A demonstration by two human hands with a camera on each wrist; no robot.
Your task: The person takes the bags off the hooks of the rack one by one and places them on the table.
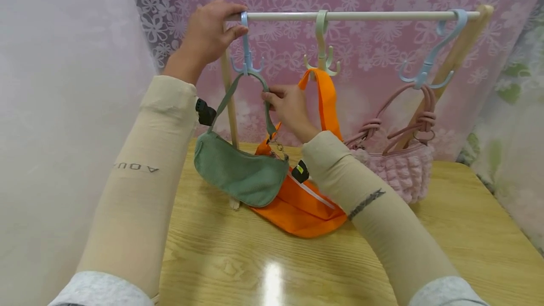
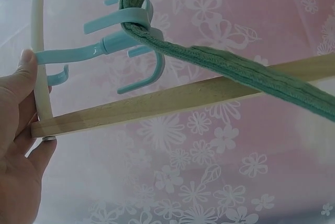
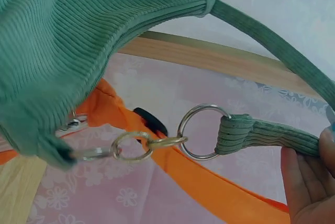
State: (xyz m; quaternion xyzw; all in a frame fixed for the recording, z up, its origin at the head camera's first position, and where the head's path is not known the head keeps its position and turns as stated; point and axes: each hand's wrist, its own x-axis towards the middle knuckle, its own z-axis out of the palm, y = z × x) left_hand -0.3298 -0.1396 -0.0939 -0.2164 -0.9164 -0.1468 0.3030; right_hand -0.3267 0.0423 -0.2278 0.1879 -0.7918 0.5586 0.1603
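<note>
A green corduroy shoulder bag (image 1: 242, 169) hangs by its strap from a light blue multi-prong hook (image 1: 246, 53) at the left end of a white rail (image 1: 280, 16). At that rail end, my left hand (image 1: 208, 32) grips around the top of the blue hook, thumb against it; in the left wrist view its other fingers are partly hidden behind the rail. My right hand (image 1: 291, 107) pinches the right side of the green strap (image 3: 282, 134) between thumb and fingers. Below the pinch, metal rings (image 3: 201, 131) link strap and bag.
An orange bag (image 1: 306, 211) hangs from a pale green hook (image 1: 322, 46), partly behind the green bag. At right, a pink ruffled bag (image 1: 403, 169) hangs from another blue hook (image 1: 433, 55). Wooden posts (image 1: 463, 55) support the rail above a wooden table (image 1: 221, 254). Floral curtain behind.
</note>
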